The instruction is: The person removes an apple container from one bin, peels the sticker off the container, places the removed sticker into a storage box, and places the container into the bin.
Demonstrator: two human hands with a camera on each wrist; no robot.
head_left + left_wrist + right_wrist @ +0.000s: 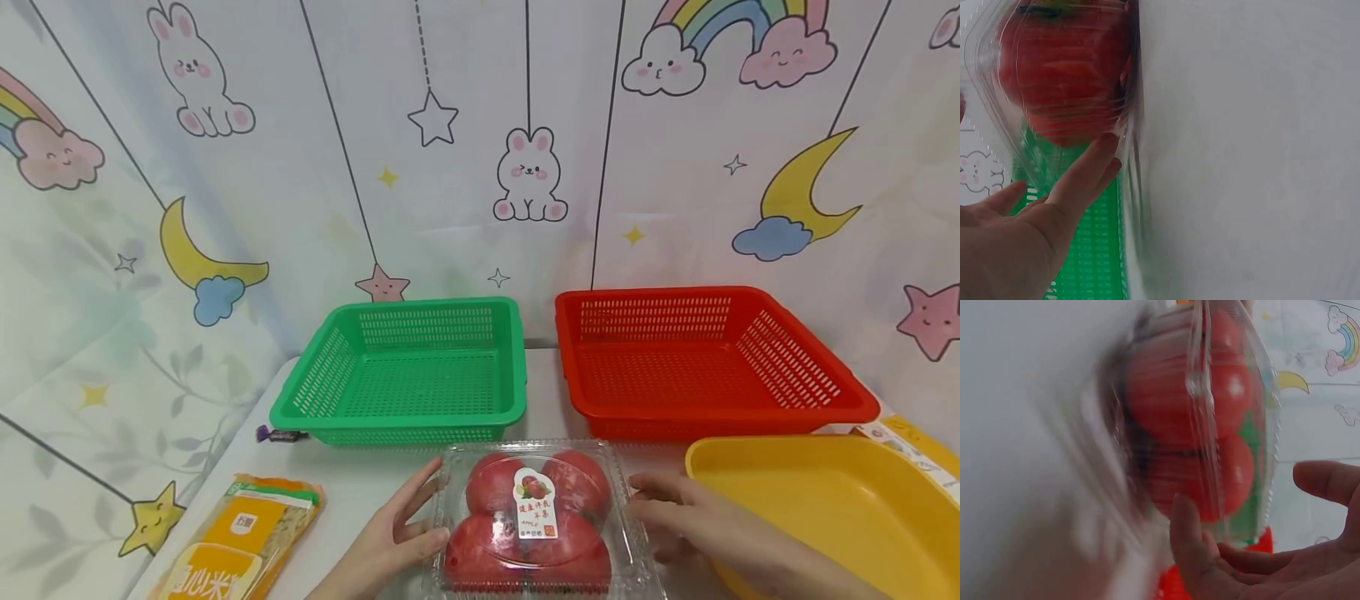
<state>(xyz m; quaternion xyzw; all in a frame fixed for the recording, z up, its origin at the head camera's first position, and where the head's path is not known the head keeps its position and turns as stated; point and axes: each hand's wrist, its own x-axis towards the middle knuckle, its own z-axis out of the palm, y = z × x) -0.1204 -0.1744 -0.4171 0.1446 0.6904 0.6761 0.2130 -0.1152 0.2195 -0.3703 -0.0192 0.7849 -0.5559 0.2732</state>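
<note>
A clear plastic box [525, 446] holds several red apples [486, 554] on the table, a white label [535, 505] on its lid. My left hand [390, 537] is at the box's left side. Seen in the left wrist view, its extended fingertips [1105, 145] touch the lower side, and the thumb is apart from them. On the opposite side, my right hand [690, 517] has its fingertips right at the edge. The right wrist view shows one finger [1186, 534] along the side wall and the thumb standing off it.
A green basket [423, 433] and a red basket [712, 425] stand behind the box. To the right is a yellow tub [810, 500], beside flat packaging [918, 446]. An orange food packet [240, 533] and a small purple-wrapped sweet [283, 435] lie at left. A patterned curtain [465, 225] hangs behind.
</note>
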